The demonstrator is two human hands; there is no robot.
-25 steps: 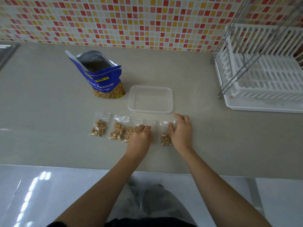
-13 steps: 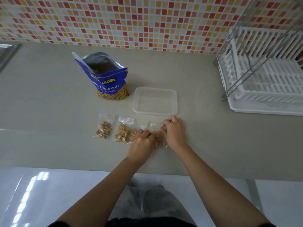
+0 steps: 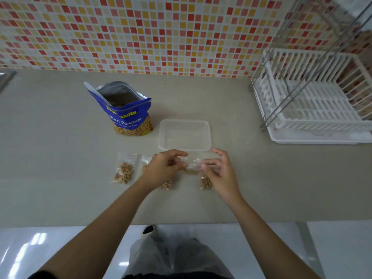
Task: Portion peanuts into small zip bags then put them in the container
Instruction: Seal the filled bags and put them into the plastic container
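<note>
**Landmark: the clear plastic container (image 3: pixel 184 135), open and lying on the table (image 3: pixel 50 150).**

Just in front of its near rim, both hands hold one small zip bag (image 3: pixel 193 165) by its upper edge. The left hand (image 3: pixel 163 168) pinches the left end with curled fingers. The right hand (image 3: pixel 221 172) pinches the right end between thumb and forefinger, its other fingers half spread.

Behind the container and to its left stands the opened blue peanut pouch (image 3: pixel 128 115), with a white scoop handle (image 3: pixel 93 90) projecting from its mouth. In front of the container and to its left, a first filled bag (image 3: pixel 123 172) lies fully in view. A second bag (image 3: pixel 146 159) beside it is mostly covered by the left hand. A third bag (image 3: pixel 166 185) shows below the left wrist and a fourth bag (image 3: pixel 206 182) below the right palm. A white dish rack (image 3: pixel 322 123) stands well to the container's right, against the mosaic-tiled wall (image 3: pixel 141 33), and is cut off by the frame edge.

Half a second ago the hands pressed close together on the row of bags. We now see them raised and apart, with the bag stretched between them.

We cannot tell whether the held bag is sealed or how much it contains, because it is transparent and blurred.
</note>
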